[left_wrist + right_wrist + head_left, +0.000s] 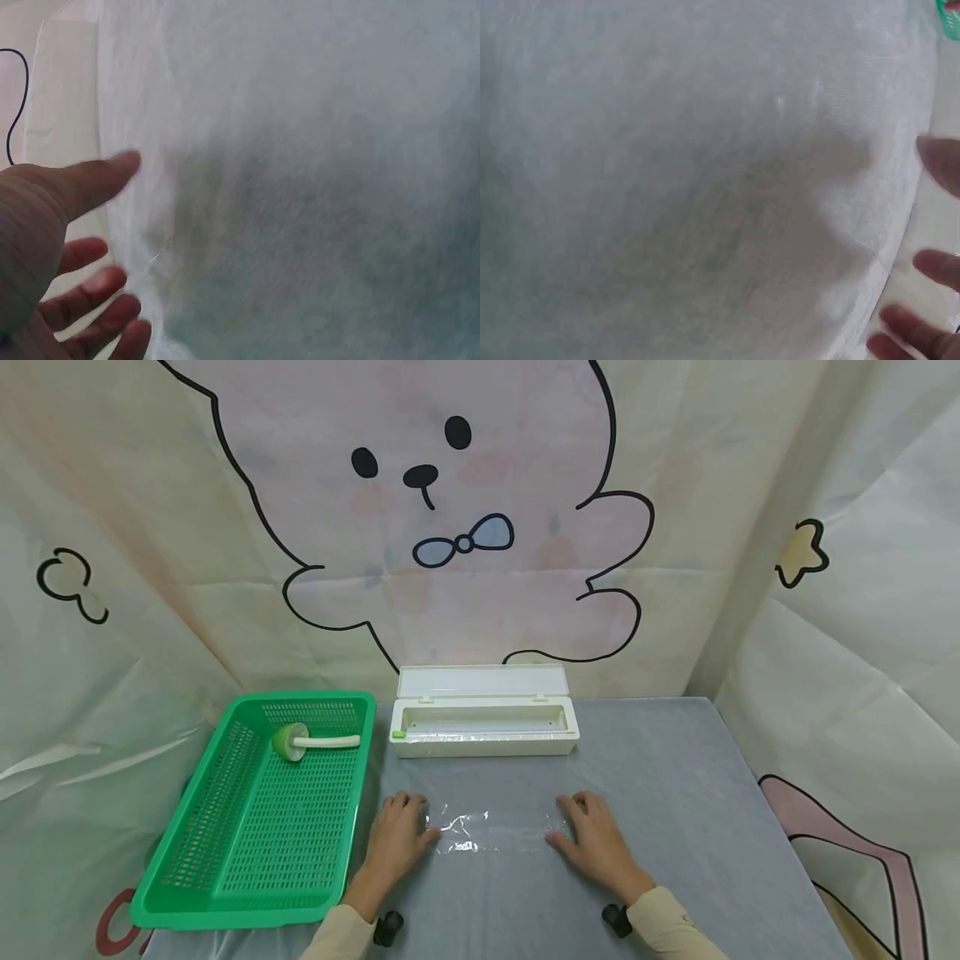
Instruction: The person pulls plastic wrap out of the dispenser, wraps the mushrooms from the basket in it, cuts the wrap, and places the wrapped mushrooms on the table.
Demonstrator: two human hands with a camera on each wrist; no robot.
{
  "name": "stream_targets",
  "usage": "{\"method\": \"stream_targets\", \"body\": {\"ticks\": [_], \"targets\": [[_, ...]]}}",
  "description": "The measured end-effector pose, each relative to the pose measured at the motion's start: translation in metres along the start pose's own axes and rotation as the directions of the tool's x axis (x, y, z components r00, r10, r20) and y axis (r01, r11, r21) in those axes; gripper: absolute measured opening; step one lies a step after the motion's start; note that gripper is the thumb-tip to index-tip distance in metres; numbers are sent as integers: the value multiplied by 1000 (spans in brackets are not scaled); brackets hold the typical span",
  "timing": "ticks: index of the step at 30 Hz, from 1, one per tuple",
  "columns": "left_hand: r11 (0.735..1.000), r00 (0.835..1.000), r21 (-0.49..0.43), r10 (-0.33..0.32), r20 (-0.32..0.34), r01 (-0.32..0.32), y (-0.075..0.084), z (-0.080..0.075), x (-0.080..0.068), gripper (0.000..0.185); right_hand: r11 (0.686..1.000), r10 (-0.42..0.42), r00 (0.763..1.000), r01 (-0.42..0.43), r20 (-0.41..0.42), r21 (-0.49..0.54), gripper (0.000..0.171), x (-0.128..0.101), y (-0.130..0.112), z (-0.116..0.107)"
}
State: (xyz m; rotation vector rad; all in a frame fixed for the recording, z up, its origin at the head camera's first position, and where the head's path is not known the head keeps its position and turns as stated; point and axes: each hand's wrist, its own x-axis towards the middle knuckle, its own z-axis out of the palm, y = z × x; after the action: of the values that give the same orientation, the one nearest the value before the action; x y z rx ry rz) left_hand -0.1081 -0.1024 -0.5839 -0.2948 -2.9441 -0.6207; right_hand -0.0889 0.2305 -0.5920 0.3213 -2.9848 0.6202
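While both hands lie flat on the grey desk (675, 793), a sheet of clear film (491, 831) is pressed between them: the left hand (397, 839) at its left end, the right hand (592, 843) at its right, each grip spread with straight fingers. Its long axis is laid left to right. Beyond, an open white dispenser box (483, 731) and a green basket (255, 810) are seen.
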Motion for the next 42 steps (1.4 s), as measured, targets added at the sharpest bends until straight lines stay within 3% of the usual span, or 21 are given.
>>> {"method": "stream_targets", "body": {"ticks": [5, 12, 20, 28, 35, 42], "targets": [[999, 1000, 33, -16, 1, 16, 3, 7, 0, 69, 998, 19, 999, -16, 51, -56, 87, 4, 2, 6], [994, 993, 42, -102, 62, 100, 4, 13, 10, 83, 998, 53, 996, -51, 72, -25, 89, 15, 5, 12], [984, 977, 46, -178, 118, 174, 7, 15, 18, 95, 995, 90, 991, -84, 102, -59, 101, 23, 14, 20], [989, 986, 43, -142, 86, 138, 13, 14, 18, 90, 989, 133, 976, -121, 174, -80, 109, 22, 23, 29], [987, 997, 144, -76, -1, 75, 21, 22, 11, 87, 993, 120, 975, -113, 189, -45, 106, 21, 29, 32], [990, 994, 86, -112, -16, 113, 24, 16, 7, 83, 994, 109, 972, -111, 207, 1, 104, 20, 29, 32]]}}
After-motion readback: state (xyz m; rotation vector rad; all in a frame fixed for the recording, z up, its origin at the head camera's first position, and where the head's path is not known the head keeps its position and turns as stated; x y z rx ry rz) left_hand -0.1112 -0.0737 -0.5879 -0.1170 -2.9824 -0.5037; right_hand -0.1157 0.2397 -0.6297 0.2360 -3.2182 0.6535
